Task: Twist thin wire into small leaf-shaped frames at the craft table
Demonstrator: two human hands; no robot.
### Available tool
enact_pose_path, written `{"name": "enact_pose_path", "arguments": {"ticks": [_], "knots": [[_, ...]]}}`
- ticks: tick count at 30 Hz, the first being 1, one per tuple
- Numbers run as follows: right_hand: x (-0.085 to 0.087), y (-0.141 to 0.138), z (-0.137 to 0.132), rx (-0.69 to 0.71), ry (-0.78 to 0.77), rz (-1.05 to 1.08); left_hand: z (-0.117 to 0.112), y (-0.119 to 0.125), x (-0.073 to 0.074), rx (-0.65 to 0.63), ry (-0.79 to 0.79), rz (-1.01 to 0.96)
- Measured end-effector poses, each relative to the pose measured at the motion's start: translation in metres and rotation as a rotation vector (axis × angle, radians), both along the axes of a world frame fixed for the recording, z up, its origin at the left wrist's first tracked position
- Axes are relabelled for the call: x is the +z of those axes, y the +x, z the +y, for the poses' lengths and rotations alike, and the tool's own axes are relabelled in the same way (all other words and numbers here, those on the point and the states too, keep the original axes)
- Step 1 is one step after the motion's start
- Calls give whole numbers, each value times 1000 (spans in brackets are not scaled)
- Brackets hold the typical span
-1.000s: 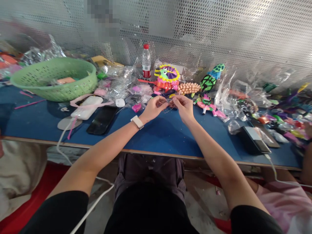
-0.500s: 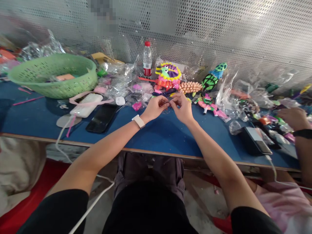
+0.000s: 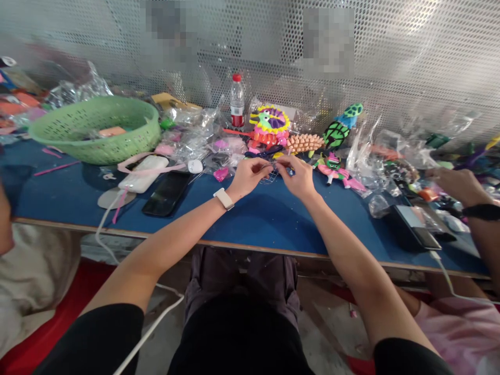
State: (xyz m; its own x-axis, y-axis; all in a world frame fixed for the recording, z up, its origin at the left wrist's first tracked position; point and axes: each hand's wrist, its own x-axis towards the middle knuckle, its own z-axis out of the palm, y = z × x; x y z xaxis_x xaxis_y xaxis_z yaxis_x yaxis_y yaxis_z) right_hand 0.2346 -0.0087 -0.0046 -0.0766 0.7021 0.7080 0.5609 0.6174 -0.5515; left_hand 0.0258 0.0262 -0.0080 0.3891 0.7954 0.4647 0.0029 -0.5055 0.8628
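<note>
Left hand (image 3: 250, 176) and right hand (image 3: 297, 175) pinch a thin grid (image 3: 269, 178) at frame centre, fingertips only, likely because it is flimsy; just above, a bright toy (image 3: 270, 121) sits back on the counter (image 3: 269, 221), perhaps for elbow room.

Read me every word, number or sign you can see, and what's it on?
No words can be read.
Bottle: its label is too small.
Black box: its pale patch is too blurred.
Black phone: no words show.
Thin grid-like piece between left hand and right hand: no words show.
</note>
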Motion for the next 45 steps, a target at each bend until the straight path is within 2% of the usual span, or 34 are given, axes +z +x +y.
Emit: {"name": "enact_pose_path", "arguments": {"ticks": [13,18,24,29,35,41,45], "knots": [[-5,-7,-1,-45,30,43,-2,0,-1,24,-71,-41],[-7,-10,-3,-120,52,88,-1,0,-2,23,-56,-40],[-5,-11,-5,-49,31,91,-2,0,-2,14,-61,-44],[-5,-12,-5,-50,6,74,1,-1,-2,22,-46,-27],[-6,-12,-1,-66,27,29,3,-3,-3,50,97,8],[-8,-8,3,-31,34,-37,1,-7,2,150,326,110],[-7,-5,4,13,3,-24,1,-8,2,175,398,173]]}}
